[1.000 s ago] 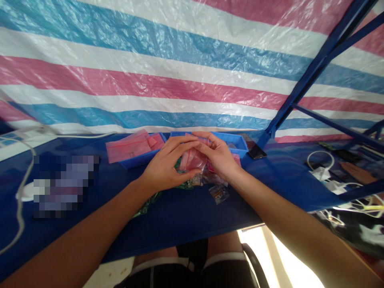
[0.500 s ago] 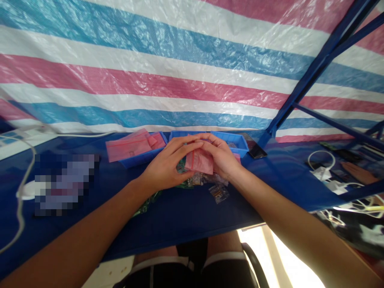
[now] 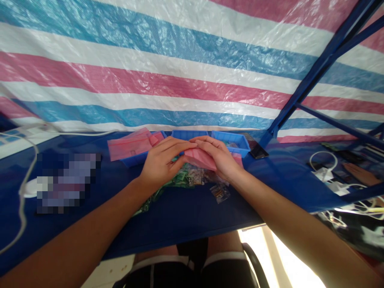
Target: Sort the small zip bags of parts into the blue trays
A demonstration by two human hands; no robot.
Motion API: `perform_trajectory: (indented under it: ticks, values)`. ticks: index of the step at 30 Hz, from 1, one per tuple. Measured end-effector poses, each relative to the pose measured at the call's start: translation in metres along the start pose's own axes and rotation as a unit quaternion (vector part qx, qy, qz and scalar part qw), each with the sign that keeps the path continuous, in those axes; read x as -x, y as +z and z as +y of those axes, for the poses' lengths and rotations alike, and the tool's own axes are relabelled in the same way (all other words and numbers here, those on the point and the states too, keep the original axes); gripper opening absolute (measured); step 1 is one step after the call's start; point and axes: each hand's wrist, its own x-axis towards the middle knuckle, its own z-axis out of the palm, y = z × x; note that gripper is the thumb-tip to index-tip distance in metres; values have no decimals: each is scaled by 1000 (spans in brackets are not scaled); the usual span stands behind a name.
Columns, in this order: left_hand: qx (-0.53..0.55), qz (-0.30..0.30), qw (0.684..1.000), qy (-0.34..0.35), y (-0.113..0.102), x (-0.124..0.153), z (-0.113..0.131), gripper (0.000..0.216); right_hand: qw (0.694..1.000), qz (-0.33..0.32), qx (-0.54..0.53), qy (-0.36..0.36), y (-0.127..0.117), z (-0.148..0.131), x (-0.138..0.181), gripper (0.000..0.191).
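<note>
A small pink plastic bag (image 3: 200,157) is held up over the table between both hands. My left hand (image 3: 159,162) is closed, thumb and fingertips pinching the bag's upper left edge. My right hand (image 3: 221,156) is wrapped round the bag's right side, its fingertips meeting those of the left. Below the hands lies a heap of green packets (image 3: 181,179) and small clear packets (image 3: 196,176). One clear packet (image 3: 220,193) with brass-coloured pieces rests apart, nearer the front edge. Another pink bag (image 3: 238,159) shows beside my right wrist. Whatever the held bag contains is hidden.
Behind the hands stand a left blue bin (image 3: 132,161) with pink bags (image 3: 130,144) on it, a middle blue bin (image 3: 189,135) and a right blue bin (image 3: 244,143). A dark phone (image 3: 256,149) lies right. White cables and chargers (image 3: 325,174) sit farther right, near another person's hand (image 3: 360,173).
The pink bag has tilted from hanging upright to a flatter slant. My left thumb has come up to the bag's edge, uncovering more of the green packets.
</note>
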Motion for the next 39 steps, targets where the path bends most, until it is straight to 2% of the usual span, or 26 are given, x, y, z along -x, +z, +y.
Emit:
perform_trajectory:
  ticks: [5, 9, 14, 22, 28, 39]
  values:
    - [-44, 0, 998, -48, -1, 2, 1, 21, 1000, -12, 17, 10, 0, -8, 1, 48]
    - [-78, 17, 996, -50, 1, 2, 1, 19, 999, -49, -5, 8, 1, -10, 1, 63]
    - [-83, 32, 995, -51, 3, 0, 2, 24, 997, -53, -51, -3, 1, -6, 2, 73]
    - [-82, 36, 995, -36, 3, -1, 3, 20, 996, -48, -64, 28, 4, -8, 3, 66]
    - [-89, 26, 996, -4, 2, -2, 3, 21, 997, -51, -60, 27, 6, -11, 5, 58]
    - [-86, 11, 996, -5, 2, 0, 1, 19, 998, -51, -35, 21, 5, -11, 6, 53]
